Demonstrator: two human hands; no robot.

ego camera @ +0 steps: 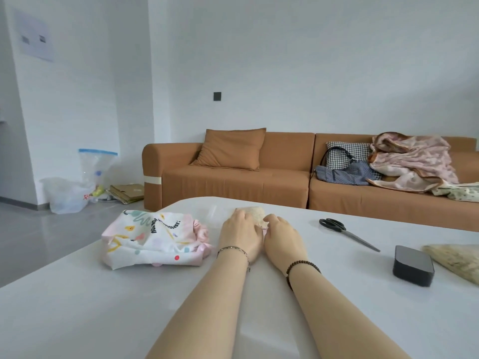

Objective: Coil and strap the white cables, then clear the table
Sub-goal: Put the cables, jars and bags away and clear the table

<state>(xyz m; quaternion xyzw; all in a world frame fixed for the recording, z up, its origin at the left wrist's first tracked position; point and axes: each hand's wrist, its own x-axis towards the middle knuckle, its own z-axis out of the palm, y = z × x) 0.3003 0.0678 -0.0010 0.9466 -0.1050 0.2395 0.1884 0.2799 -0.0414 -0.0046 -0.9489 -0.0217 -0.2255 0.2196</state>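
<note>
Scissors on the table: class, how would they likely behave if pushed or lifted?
The scissors lie flat, closed, on the smooth white table, so would probably slide, not roll. The metal blades look stiff and fairly heavy for their size. Lifted by the black handles, the tip may dip.

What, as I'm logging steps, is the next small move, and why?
Probably grip the pale bag and lift it off the table. The left hand and the right hand both lie on it, so it seems first to go; scissors, a black box and a pouch also lie there. No white cable shows.
</note>
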